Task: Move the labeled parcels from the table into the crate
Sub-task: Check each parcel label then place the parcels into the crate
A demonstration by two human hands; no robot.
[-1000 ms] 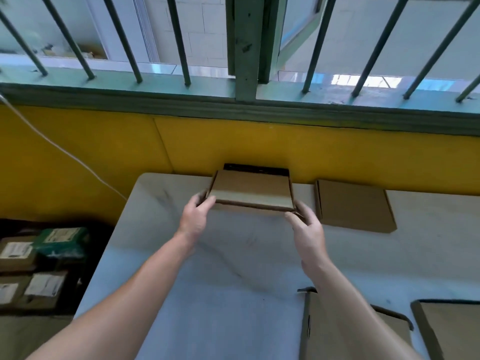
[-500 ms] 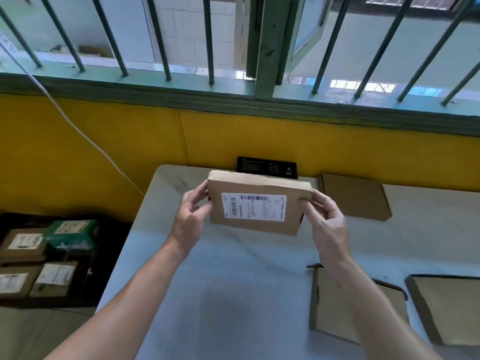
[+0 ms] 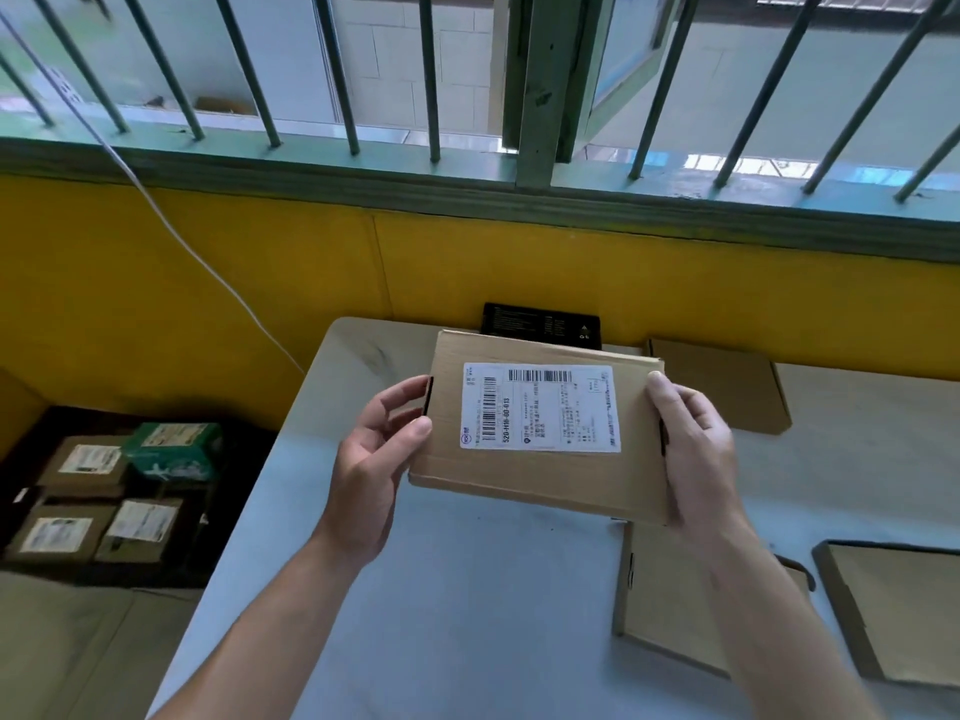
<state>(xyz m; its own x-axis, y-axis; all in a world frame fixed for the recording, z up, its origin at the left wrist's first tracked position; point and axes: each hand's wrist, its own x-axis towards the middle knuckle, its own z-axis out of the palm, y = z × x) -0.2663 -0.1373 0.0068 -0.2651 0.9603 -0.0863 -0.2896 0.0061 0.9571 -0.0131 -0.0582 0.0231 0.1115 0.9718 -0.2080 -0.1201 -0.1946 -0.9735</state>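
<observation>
The white shipping label (image 3: 540, 407) on the held parcel (image 3: 540, 485) carried one readable number, 520-H16-00-013, printed sideways beside a barcode near the label's left end. A second barcode ran along its top edge, and the rest of the print was too fine to read. Just behind the parcel, a black box (image 3: 540, 331) bore white lettering that was illegible. Far left of the parcel, the labels on the crated parcels (image 3: 88, 459) were blurred.
</observation>
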